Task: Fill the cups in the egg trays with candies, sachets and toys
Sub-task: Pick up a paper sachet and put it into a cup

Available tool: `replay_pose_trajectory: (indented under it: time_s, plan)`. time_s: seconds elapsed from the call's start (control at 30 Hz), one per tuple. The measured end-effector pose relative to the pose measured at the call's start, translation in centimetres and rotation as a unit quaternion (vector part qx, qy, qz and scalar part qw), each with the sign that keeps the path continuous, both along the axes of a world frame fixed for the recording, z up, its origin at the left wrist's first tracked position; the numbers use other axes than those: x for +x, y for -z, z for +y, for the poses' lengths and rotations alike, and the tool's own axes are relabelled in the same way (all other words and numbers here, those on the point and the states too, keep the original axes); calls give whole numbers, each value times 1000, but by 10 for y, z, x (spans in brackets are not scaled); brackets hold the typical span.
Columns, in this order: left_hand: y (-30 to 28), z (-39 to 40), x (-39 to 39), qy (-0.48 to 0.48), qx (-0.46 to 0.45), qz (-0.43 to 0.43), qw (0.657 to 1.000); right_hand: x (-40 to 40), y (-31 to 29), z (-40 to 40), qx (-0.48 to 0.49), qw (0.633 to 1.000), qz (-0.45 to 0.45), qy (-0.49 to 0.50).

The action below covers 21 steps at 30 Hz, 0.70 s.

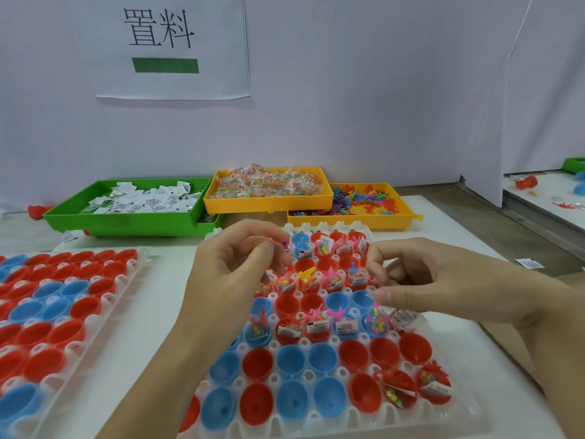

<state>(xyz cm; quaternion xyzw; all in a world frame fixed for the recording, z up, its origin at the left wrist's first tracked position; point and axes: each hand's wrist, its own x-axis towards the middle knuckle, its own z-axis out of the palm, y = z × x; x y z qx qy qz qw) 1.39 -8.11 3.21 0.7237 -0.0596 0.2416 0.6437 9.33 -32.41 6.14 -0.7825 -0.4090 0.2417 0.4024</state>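
1. Over the middle tray [319,423] our two hands hover. Our left hand [228,270] has its fingers curled with thumb and forefinger close together near the far cups; whether it pinches anything we cannot tell. Our right hand [421,286] is curled too, and a clear candy bag [403,320] shows just under its thumb, apparently held.
2. This tray sits on the worktop [164,280] in front of us. Some of its red and blue cups [291,362] already hold candies, sachets and toys; most near ones are empty.
3. We judge the goods light and small: the bags soft and crinkly, probably slippery, best pinched at a corner; the sachets [142,201] flat and thin, best lifted by an edge; the toys [364,198] springy, with limbs likely to tangle.
4. Supplies lie at the far side: a green bin [126,223] of sachets at left, a yellow bin [269,205] of candy bags in the middle, and a second yellow bin [351,221] of toys at right.
5. A second tray [126,280] of empty cups lies to the left.
6. Toys poking up from filled cups could snag our fingers.
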Motion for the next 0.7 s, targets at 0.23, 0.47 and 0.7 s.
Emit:
replay_pose_trajectory:
  time_s: [0.23, 0.47, 0.7]
  plan:
    - [1, 0, 0, 6, 20, -13, 1000, 1, -2, -1, 32, 999, 3, 34]
    - [2, -1, 1, 9, 23, -16, 1000, 6, 2, -1, 49, 994, -41, 89]
    - [2, -1, 0, 8, 20, -18, 1000, 17, 13, -5, -73, 970, -141, 183]
